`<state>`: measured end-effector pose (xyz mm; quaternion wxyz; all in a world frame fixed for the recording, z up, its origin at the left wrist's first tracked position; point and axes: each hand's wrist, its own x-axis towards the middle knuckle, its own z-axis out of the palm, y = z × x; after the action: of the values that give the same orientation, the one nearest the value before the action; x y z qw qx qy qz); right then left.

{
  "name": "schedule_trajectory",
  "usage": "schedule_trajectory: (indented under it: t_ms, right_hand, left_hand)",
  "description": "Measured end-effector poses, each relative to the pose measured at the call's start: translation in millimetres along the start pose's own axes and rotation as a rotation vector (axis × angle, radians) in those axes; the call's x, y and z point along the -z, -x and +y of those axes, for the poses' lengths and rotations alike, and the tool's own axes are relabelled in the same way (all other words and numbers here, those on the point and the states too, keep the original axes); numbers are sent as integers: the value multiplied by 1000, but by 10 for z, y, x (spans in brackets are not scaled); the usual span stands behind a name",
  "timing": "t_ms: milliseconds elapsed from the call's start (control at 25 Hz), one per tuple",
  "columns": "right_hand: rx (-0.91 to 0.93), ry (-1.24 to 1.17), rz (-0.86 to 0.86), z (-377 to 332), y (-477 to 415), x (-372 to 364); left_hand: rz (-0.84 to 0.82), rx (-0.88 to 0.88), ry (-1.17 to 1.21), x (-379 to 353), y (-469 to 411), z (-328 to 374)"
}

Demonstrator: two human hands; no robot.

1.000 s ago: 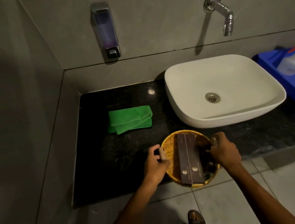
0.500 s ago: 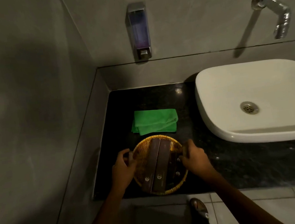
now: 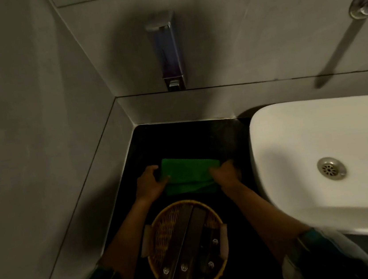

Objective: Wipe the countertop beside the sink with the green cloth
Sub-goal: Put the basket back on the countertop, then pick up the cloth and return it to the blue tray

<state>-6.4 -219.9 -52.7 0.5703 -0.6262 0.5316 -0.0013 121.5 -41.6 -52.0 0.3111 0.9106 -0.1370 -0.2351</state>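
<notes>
The folded green cloth point(image 3: 189, 175) lies on the black countertop point(image 3: 178, 140), left of the white sink point(image 3: 318, 146). My left hand point(image 3: 149, 184) is on the cloth's left edge, thumb over the top and fingers curled around it. My right hand point(image 3: 225, 173) grips the cloth's right edge. Both forearms reach across the woven basket point(image 3: 166, 229), which stands at the counter's front edge.
The basket holds dark brown boxes point(image 3: 186, 243). A soap dispenser point(image 3: 168, 55) hangs on the back wall above the counter. The tap point(image 3: 365, 3) sticks out at the upper right. A grey tiled wall point(image 3: 38, 134) closes off the counter's left side.
Both hands set the basket down at the counter's front left, let go of it and moved forward onto the green cloth. My view moved closer and leftward.
</notes>
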Motion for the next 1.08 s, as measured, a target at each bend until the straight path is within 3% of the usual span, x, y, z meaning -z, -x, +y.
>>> schedule_trajectory:
  t_ms: [160, 280, 360, 520, 640, 760, 880, 960, 1080]
  right_hand:
    - [-126, -248, -70, -24, -125, -135]
    - [3, -212, -86, -201, -1, 18]
    - [84, -220, -80, -405, 76, 358]
    - [176, -332, 92, -571, 128, 1590]
    - [218, -411, 320, -202, 190, 2732]
    - [210, -369, 629, 519, 224, 3966]
    - [278, -158, 844, 1349, 298, 5211]
    - [241, 62, 914, 1885, 301, 5898]
    - [182, 186, 999, 2513, 254, 6718]
  left_hand:
    - [-80, 148, 344, -166, -367, 87]
    - [-183, 190, 488, -89, -439, 309]
    - [-210, 119, 585, 13, -398, 594]
    - [-279, -209, 653, -137, -163, 1664]
    - [-358, -417, 602, -833, 250, 2542]
    - [-559, -625, 526, -1910, 891, 3330]
    - [-564, -756, 334, -3101, 1649, 4078]
    - [-544, -810, 159, -3790, 2106, 4452]
    - [-607, -899, -30, -4614, 2707, 4933]
